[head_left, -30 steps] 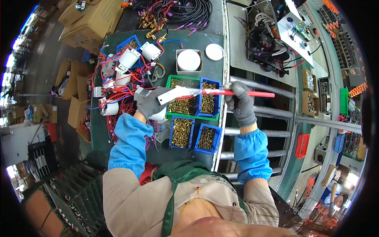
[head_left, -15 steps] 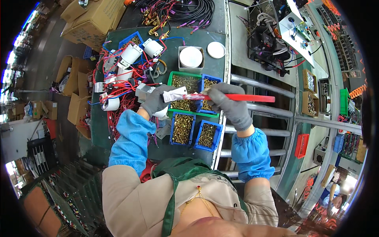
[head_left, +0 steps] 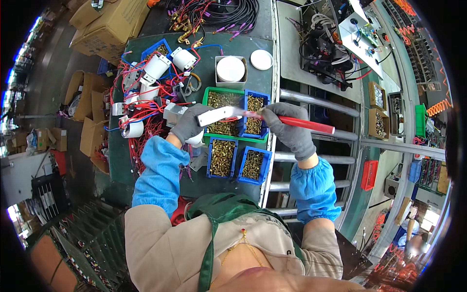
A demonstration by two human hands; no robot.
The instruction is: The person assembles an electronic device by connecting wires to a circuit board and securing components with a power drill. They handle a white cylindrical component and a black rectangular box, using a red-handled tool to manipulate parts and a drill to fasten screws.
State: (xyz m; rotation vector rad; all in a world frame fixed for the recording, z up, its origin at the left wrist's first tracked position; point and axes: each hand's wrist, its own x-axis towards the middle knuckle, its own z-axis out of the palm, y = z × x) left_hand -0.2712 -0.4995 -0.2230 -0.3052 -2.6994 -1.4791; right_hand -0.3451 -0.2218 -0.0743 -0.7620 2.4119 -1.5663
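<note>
My left hand [head_left: 187, 125], in a grey glove, grips a small flat block [head_left: 214, 116] whose upper face is white, over the left edge of the screw bins. My right hand [head_left: 292, 134], also gloved in grey, is closed round a red-handled brush [head_left: 311, 125]. The brush's white-smeared end lies at the block's right end; whether it touches is too blurred to tell. Beneath them, a green tray [head_left: 228, 89] holds brass-coloured screws and a blue bin [head_left: 257, 93]. Two more blue bins of screws, one left [head_left: 236, 168] and one right [head_left: 266, 168], stand nearer me.
Beyond the tray stand an open tub of white stuff [head_left: 230, 69] and a round white lid [head_left: 261, 59]. White cylinders [head_left: 156, 67] tangled in red and blue wires cover the bench's left. Metal rollers [head_left: 321, 102] run along its right side. Cardboard boxes [head_left: 109, 31] stand far left.
The brush has tilted, its handle end dropping towards me and its tip shifting rightward along the block. More of the block's white face shows. The whole view has shifted slightly.
</note>
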